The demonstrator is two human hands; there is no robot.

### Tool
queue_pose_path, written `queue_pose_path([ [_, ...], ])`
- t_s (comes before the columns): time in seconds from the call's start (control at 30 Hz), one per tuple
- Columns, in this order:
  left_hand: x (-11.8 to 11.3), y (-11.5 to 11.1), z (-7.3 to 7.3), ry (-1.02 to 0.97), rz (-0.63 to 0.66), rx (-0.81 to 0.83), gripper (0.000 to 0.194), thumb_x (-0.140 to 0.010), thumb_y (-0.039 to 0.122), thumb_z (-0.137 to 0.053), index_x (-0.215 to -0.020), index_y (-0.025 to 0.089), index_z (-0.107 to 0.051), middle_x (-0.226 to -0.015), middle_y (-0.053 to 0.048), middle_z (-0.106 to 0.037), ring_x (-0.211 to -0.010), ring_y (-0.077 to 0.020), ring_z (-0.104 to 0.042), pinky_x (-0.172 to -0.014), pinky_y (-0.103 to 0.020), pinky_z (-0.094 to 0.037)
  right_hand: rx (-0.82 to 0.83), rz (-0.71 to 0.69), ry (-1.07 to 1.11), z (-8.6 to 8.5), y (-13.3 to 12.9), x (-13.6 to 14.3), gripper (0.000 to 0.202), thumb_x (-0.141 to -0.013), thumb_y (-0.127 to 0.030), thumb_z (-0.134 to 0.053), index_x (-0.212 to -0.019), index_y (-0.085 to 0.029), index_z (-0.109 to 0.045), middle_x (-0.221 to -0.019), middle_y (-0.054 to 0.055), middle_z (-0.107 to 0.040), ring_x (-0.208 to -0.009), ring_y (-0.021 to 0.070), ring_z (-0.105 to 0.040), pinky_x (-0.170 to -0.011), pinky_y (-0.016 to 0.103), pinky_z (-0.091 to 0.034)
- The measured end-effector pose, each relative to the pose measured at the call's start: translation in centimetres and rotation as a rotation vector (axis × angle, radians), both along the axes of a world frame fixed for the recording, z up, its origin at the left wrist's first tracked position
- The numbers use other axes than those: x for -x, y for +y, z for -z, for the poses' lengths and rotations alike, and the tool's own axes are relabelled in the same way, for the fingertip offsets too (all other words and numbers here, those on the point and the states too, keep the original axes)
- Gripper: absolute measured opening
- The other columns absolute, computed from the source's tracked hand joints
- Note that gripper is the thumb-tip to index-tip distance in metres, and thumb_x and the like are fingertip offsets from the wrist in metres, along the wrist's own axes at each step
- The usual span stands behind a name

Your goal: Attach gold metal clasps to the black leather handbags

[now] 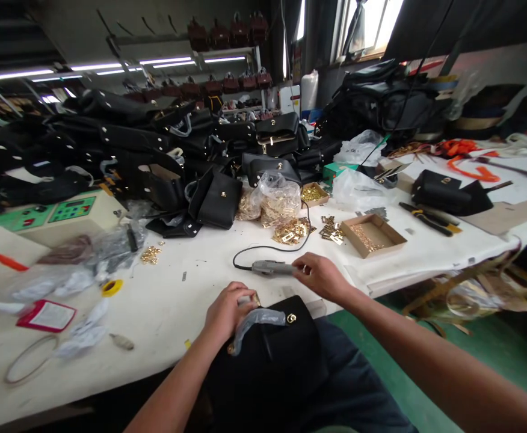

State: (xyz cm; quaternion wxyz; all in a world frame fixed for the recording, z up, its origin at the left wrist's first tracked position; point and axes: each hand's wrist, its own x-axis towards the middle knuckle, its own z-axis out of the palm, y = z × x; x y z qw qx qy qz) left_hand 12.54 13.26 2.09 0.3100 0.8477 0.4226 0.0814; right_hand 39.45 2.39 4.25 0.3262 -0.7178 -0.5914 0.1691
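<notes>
A black handbag (286, 355) rests on my lap against the table edge, with a gold clasp (292, 319) on its front and a handle (257, 320) wrapped in clear plastic. My left hand (227, 316) is closed at the bag's upper edge beside the handle, and a small gold metal part (255, 299) shows at its fingertips. Beyond the bag a grey corded electric screwdriver (270, 268) lies across the white tabletop. The fingers of my right hand (320, 275) are closed around its right end, hiding the tip.
Gold plates (290, 230) and a cardboard tray (374, 236) of small fasteners lie beyond the screwdriver. Pliers (430, 218) are at right. Black bags (218, 195) pile up at the back. A control box (60, 213), yellow tape (112, 288) and a red-and-white pouch (47, 316) are left.
</notes>
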Motion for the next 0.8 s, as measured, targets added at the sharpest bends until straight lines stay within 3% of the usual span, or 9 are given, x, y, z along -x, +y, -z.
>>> queue_pose_path([
  [0.1,0.0,-0.1,-0.3,0.019,-0.006,0.009,0.021,-0.084,0.038,-0.07,-0.101,0.032,-0.081,-0.123,-0.001,-0.067,-0.104,-0.0201,-0.068,-0.09,-0.029,-0.052,0.021,0.151,-0.094,-0.1,-1.6,-4.9,0.02,-0.091,-0.028,-0.061,-0.1,-0.018,-0.076,-0.096,0.008,-0.075,-0.083,0.0212,-0.067,-0.079,0.035,-0.05],
  [0.2,-0.1,0.0,-0.3,0.016,-0.008,0.023,0.022,-0.083,0.038,-0.07,-0.102,0.032,-0.081,-0.124,-0.001,-0.067,-0.106,-0.0203,-0.068,-0.092,-0.029,-0.052,0.063,0.206,-0.156,0.0,-2.2,-7.5,0.021,-0.091,-0.03,-0.06,-0.093,-0.019,-0.077,-0.095,0.009,-0.076,-0.084,0.023,-0.068,-0.079,0.036,-0.049],
  [0.27,0.0,0.1,-0.2,-0.001,-0.009,0.027,0.024,-0.083,0.038,-0.071,-0.104,0.031,-0.081,-0.125,-0.002,-0.067,-0.108,-0.0214,-0.067,-0.093,-0.03,-0.053,0.087,0.165,-0.163,-0.1,-1.7,-7.2,0.022,-0.092,-0.035,-0.062,-0.095,-0.02,-0.077,-0.097,0.006,-0.076,-0.082,0.0208,-0.068,-0.077,0.034,-0.049],
  [0.37,0.0,0.2,0.3,-0.009,-0.018,0.028,0.025,-0.083,0.039,-0.073,-0.106,0.031,-0.081,-0.126,-0.002,-0.066,-0.106,-0.0215,-0.068,-0.093,-0.031,-0.053,0.137,0.017,-0.208,-0.1,0.1,-4.4,0.031,-0.089,-0.048,-0.069,-0.109,-0.024,-0.076,-0.106,0.004,-0.076,-0.083,0.0184,-0.069,-0.074,0.03,-0.049],
  [0.47,0.0,0.2,0.5,0.006,-0.026,0.03,0.024,-0.083,0.037,-0.074,-0.106,0.031,-0.081,-0.126,-0.002,-0.066,-0.107,-0.0203,-0.068,-0.092,-0.029,-0.053,0.175,-0.095,-0.314,0.2,2.6,-1.2,0.047,-0.081,-0.053,-0.078,-0.116,-0.023,-0.074,-0.114,0.009,-0.074,-0.1,0.0258,-0.068,-0.081,0.033,-0.05],
  [0.57,-0.1,0.2,0.4,0.011,-0.028,0.022,0.023,-0.083,0.034,-0.075,-0.106,0.031,-0.08,-0.126,-0.002,-0.066,-0.111,-0.02,-0.067,-0.093,-0.028,-0.053,0.181,-0.126,-0.34,0.8,4.8,0.8,0.042,-0.075,-0.048,-0.084,-0.105,-0.02,-0.076,-0.11,0.014,-0.073,-0.108,0.0317,-0.065,-0.086,0.037,-0.048],
  [0.7,-0.1,0.0,0.1,0.017,-0.031,0.018,0.023,-0.083,0.035,-0.075,-0.105,0.032,-0.08,-0.126,-0.001,-0.067,-0.112,-0.021,-0.067,-0.093,-0.03,-0.054,0.215,-0.137,-0.287,0.1,5.9,0.4,0.023,-0.079,-0.042,-0.08,-0.089,-0.022,-0.073,-0.089,0.008,-0.073,-0.088,0.025,-0.068,-0.073,0.031,-0.046],
  [0.8,-0.2,-0.1,0.0,0.02,-0.041,0.021,0.022,-0.083,0.036,-0.075,-0.104,0.033,-0.08,-0.126,0.0,-0.067,-0.112,-0.0217,-0.067,-0.092,-0.031,-0.054,0.245,-0.114,-0.17,-2.2,4.9,-2.5,0.034,-0.095,-0.054,-0.06,-0.085,-0.023,-0.07,-0.07,0.002,-0.068,-0.064,0.0175,-0.063,-0.057,0.027,-0.041],
])
